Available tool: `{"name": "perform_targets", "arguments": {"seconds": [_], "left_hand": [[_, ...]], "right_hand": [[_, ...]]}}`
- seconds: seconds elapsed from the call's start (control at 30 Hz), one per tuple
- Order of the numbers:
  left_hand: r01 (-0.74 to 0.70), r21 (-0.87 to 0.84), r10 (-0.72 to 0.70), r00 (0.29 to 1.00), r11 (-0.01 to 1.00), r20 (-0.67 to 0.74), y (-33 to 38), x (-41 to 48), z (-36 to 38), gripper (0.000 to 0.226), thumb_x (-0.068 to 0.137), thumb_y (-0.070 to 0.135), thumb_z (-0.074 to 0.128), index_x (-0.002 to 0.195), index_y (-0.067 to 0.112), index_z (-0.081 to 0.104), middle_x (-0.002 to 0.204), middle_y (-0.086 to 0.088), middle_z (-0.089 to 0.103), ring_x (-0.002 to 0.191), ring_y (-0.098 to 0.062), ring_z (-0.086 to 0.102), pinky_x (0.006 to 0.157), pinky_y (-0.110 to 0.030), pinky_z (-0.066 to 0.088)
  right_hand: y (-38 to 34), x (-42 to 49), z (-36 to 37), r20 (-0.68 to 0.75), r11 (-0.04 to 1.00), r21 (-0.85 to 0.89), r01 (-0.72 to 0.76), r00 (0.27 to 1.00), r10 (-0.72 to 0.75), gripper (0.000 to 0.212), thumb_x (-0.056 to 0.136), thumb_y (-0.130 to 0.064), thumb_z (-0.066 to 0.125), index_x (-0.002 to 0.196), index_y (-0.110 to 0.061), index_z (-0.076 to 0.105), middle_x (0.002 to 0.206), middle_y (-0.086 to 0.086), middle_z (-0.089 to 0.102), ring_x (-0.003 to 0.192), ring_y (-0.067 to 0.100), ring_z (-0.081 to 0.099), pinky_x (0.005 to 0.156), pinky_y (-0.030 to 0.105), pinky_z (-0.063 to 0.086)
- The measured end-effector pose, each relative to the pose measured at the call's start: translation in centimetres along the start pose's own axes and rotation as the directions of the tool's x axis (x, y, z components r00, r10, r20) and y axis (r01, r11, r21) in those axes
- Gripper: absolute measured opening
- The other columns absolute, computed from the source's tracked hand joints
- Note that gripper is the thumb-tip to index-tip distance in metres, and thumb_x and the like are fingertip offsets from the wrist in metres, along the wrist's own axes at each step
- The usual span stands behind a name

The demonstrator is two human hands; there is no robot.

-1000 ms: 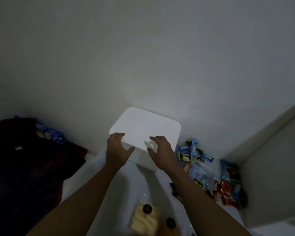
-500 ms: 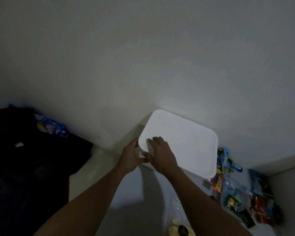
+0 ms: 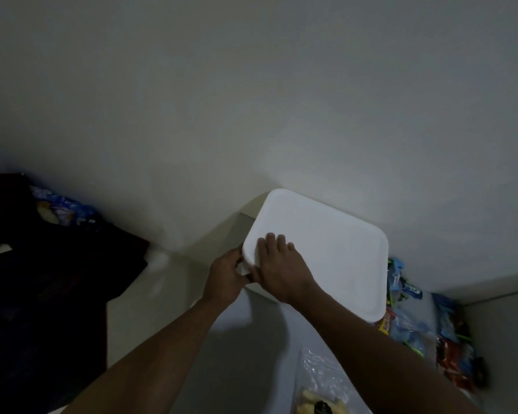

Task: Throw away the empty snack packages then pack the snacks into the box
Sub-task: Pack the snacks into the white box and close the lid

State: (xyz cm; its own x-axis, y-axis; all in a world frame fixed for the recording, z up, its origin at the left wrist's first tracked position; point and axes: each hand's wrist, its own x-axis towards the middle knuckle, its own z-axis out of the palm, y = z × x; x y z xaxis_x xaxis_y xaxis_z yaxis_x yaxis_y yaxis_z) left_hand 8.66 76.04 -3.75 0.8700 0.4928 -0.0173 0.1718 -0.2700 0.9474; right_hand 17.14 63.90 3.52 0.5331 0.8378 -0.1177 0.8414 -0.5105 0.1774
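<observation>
A white plastic box with its lid point(image 3: 326, 249) on stands on a white surface against the wall. My left hand point(image 3: 226, 274) grips the box's near-left corner at the lid's edge. My right hand point(image 3: 281, 268) lies flat on the lid by that same corner. To the right of the box lies a pile of snack packages point(image 3: 425, 327), blue, red and clear. A clear bag with yellow snacks point(image 3: 320, 392) rests at the bottom, partly hidden by my right forearm.
A dark cloth heap point(image 3: 42, 279) fills the left side, with a blue patterned package point(image 3: 60, 210) at its top. A white wall point(image 3: 251, 100) rises behind the box. A side wall point(image 3: 503, 324) closes the corner on the right.
Both hands went from the box's near side to its near-left corner. The left hand took the lid's edge and the right hand settled flat on the lid. The view shifted left.
</observation>
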Motion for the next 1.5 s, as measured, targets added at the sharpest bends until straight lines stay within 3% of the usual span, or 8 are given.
{"name": "perform_targets", "arguments": {"seconds": [0.13, 0.33, 0.5, 0.83, 1.0, 1.1, 1.23, 1.5], "left_hand": [[0.008, 0.026, -0.009, 1.0, 1.0, 0.026, -0.3, 0.4, 0.1, 0.074, 0.053, 0.049, 0.09, 0.119, 0.024, 0.067, 0.106, 0.012, 0.072, 0.094, -0.004, 0.066, 0.078, -0.021, 0.052], [0.023, 0.069, -0.033, 0.989, 0.997, 0.147, 0.6, 0.5, -1.3, 0.069, 0.058, 0.023, 0.095, 0.121, 0.025, 0.065, 0.108, 0.014, 0.071, 0.097, 0.005, 0.063, 0.079, -0.014, 0.049], [-0.034, 0.247, 0.01, 0.995, 0.968, 0.097, 2.4, 1.6, -4.6, 0.048, 0.082, 0.001, 0.061, 0.13, 0.001, 0.058, 0.121, -0.015, 0.067, 0.109, -0.031, 0.066, 0.095, -0.034, 0.05], [0.202, 0.0, -0.201, 0.975, 0.979, 0.096, 10.2, 4.2, -3.7, 0.054, 0.081, 0.006, 0.077, 0.13, -0.001, 0.058, 0.106, -0.017, 0.072, 0.063, -0.011, 0.064, 0.049, -0.021, 0.051], [0.156, 0.135, -0.177, 0.971, 0.979, 0.161, 10.2, 4.5, -3.9, 0.062, 0.064, 0.01, 0.09, 0.12, 0.005, 0.066, 0.11, -0.01, 0.071, 0.087, -0.027, 0.071, 0.066, -0.044, 0.062], [0.077, 0.258, -0.134, 0.968, 0.963, 0.211, 10.9, 4.7, -4.1, 0.077, 0.054, 0.024, 0.094, 0.124, 0.01, 0.066, 0.117, -0.005, 0.069, 0.095, -0.024, 0.068, 0.079, -0.046, 0.06], [-0.018, 0.421, -0.111, 0.953, 0.907, 0.282, 11.9, 4.6, -3.9, 0.08, 0.054, 0.027, 0.096, 0.123, 0.004, 0.064, 0.121, -0.011, 0.067, 0.102, -0.029, 0.064, 0.082, -0.044, 0.058], [-0.059, 0.391, -0.043, 0.968, 0.918, 0.247, 12.9, 4.1, -4.4, 0.098, 0.051, 0.024, 0.098, 0.136, 0.005, 0.054, 0.13, -0.007, 0.059, 0.101, -0.025, 0.062, 0.072, -0.04, 0.061]], "right_hand": [[2.3, 0.4, -4.7, -0.127, 0.989, 0.14, 0.038, 0.992, -0.02, 0.062, 0.096, -0.056, 0.02, 0.118, -0.007, 0.052, 0.108, 0.013, 0.061, 0.091, 0.033, 0.061, 0.061, 0.037, 0.045], [4.2, 0.1, -7.0, -0.089, 0.972, 0.225, 0.071, 0.995, -0.052, 0.054, 0.097, -0.06, 0.037, 0.112, -0.011, 0.056, 0.102, 0.01, 0.063, 0.087, 0.032, 0.064, 0.068, 0.04, 0.053], [2.6, -0.9, -5.3, -0.07, 0.963, 0.27, 0.016, 0.998, 0.003, 0.053, 0.094, -0.059, 0.047, 0.115, -0.01, 0.055, 0.115, 0.01, 0.058, 0.105, 0.031, 0.058, 0.074, 0.04, 0.053], [3.5, -3.9, -4.9, -0.094, 0.874, 0.448, -0.189, 0.962, 0.256, 0.07, 0.081, -0.072, 0.057, 0.124, -0.017, 0.061, 0.125, 0.001, 0.063, 0.111, 0.023, 0.062, 0.085, 0.037, 0.053], [8.8, -10.0, -1.0, -0.052, 0.51, 0.68, -0.527, 0.658, 0.751, 0.08, 0.085, -0.062, 0.063, 0.14, -0.006, 0.049, 0.142, 0.014, 0.053, 0.131, 0.029, 0.047, 0.11, 0.038, 0.037], [10.4, -12.9, 1.0, 0.145, 0.219, 0.742, -0.634, 0.471, 0.87, 0.073, 0.084, -0.04, 0.075, 0.134, 0.005, 0.049, 0.133, 0.024, 0.056, 0.124, 0.036, 0.052, 0.097, 0.034, 0.042], [10.4, -14.3, 2.1, 0.253, 0.067, 0.798, -0.599, 0.434, 0.865, 0.059, 0.081, -0.021, 0.079, 0.129, 0.005, 0.056, 0.127, 0.022, 0.061, 0.115, 0.033, 0.058, 0.083, 0.029, 0.041], [10.3, -13.9, 0.8, 0.173, -0.029, 0.922, -0.386, 0.343, 0.923, 0.076, 0.076, -0.023, 0.085, 0.139, 0.003, 0.051, 0.142, 0.021, 0.052, 0.131, 0.033, 0.049, 0.109, 0.041, 0.042]]}}
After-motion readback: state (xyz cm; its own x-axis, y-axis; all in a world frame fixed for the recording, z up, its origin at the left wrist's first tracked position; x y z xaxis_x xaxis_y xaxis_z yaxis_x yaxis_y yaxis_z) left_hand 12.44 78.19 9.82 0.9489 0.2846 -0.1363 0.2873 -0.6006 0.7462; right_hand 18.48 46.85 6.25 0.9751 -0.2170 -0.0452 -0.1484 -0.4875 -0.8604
